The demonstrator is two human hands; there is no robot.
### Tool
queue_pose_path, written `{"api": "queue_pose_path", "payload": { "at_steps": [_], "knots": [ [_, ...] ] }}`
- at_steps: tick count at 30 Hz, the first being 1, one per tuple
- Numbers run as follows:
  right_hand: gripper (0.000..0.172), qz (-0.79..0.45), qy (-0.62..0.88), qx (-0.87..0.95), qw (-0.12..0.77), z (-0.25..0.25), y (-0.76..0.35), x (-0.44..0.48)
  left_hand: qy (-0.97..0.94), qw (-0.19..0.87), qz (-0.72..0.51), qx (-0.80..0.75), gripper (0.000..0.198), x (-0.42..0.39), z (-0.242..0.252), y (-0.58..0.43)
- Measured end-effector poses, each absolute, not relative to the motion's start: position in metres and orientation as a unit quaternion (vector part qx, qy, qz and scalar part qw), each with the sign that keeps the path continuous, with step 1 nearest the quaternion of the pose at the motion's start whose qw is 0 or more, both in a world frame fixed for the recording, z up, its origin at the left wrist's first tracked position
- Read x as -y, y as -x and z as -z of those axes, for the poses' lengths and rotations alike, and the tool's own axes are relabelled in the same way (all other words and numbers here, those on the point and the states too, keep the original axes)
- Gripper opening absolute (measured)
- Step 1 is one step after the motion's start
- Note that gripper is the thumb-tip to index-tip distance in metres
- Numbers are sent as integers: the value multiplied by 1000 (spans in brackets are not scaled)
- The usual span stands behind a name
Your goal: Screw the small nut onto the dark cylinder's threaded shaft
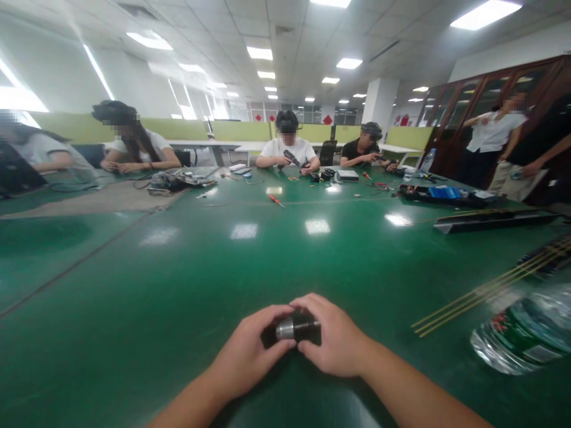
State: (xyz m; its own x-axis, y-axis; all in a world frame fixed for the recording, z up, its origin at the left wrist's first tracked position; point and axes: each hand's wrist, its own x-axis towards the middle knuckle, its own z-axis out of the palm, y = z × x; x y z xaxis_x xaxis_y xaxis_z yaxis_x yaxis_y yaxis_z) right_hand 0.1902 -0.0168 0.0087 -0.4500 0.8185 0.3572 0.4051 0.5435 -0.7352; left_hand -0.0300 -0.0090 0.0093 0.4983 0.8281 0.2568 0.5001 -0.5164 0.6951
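Observation:
A short cylindrical metal part (285,329), silver at its left end and dark and ridged toward the right, lies level just above or on the green table (200,267). My left hand (250,345) curls round its silver end, thumb below and fingers above. Round the darker right end bends my right hand (334,336), its palm hiding that end. The fingertips of both hands nearly meet above and below the part. Whether the part rests on the table cannot be made out.
At the right lie a large water bottle (521,333), thin yellow sticks (486,291) and a black tray (495,220). A red screwdriver (276,201) lies farther off. Electronic parts (178,180) sit at the far left. Several people sit across the table; others stand at the right.

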Motion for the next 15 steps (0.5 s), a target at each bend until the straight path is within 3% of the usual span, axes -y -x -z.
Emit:
{"api": "queue_pose_path", "payload": {
  "at_steps": [6,11,15],
  "knots": [
    [42,-281,421,778,372,-6,-191,13,-799,289,-302,-433,17,8,-15,26],
    [23,-273,419,781,373,-6,-191,13,-805,288,-313,-413,16,8,-14,28],
    [17,-272,412,787,370,-6,-189,14,-807,286,-310,-413,18,9,-12,28]
  ]
}}
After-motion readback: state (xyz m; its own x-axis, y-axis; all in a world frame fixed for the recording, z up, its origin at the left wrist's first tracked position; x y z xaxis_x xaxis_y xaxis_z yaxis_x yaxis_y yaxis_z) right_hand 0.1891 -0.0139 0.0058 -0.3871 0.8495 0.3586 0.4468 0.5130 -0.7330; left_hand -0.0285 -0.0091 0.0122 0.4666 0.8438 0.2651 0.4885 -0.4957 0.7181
